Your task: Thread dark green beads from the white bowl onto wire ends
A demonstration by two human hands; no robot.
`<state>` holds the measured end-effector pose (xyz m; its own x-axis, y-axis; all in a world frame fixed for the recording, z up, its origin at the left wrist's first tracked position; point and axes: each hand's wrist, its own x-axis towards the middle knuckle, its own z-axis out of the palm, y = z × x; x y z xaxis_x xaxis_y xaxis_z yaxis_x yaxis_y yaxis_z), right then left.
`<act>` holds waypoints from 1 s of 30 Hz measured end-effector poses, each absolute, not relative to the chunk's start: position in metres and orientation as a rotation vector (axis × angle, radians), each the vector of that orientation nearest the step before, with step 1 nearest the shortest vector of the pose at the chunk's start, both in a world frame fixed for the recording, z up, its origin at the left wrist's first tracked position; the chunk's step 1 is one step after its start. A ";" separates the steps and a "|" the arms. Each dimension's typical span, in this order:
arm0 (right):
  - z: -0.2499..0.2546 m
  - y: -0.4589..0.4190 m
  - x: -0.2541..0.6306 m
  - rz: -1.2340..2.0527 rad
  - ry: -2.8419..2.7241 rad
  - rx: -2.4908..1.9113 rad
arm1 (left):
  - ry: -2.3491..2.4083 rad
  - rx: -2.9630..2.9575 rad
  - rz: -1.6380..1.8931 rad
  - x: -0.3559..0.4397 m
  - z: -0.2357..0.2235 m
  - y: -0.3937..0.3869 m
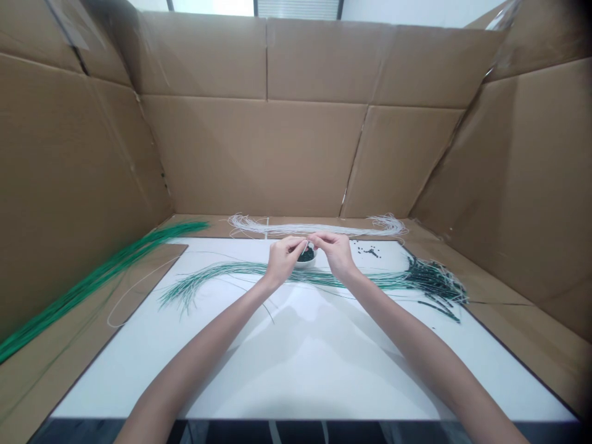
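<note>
Above a small white bowl (305,264) of tiny dark green beads (306,253), both my hands meet at the fingertips. My left hand (282,259) is closed in a pinch, with what looks like a thin white strand (304,248) at its fingertips. My right hand (337,251) pinches too, touching or nearly touching the left; what it holds is too small to make out. Below the wrists a bundle of thin green strands (319,279) lies across the white board. Its right end is a cluster of dark green beaded lengths (432,277).
Loose dark beads (370,251) lie right of the bowl. A bundle of white strands (319,230) stretches along the back, and bright green strands (106,265) run down the left. Cardboard walls (259,154) enclose the white board (296,370) on three sides.
</note>
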<state>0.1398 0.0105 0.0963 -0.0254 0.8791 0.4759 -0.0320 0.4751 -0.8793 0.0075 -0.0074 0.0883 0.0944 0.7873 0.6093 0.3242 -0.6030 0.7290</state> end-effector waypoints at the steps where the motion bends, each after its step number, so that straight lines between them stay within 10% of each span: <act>1: 0.097 0.009 0.139 0.862 -1.410 -0.797 | 1.086 1.970 1.522 0.008 0.088 -0.008; 30: 0.103 0.012 0.150 0.912 -1.568 -0.721 | 1.063 1.929 1.544 0.006 0.089 -0.003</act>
<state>0.1504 0.0123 0.1030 -0.1846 0.8407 0.5090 -0.0271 0.5134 -0.8577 0.0059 -0.0030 0.0887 0.0771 0.7889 0.6097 0.2881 -0.6031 0.7439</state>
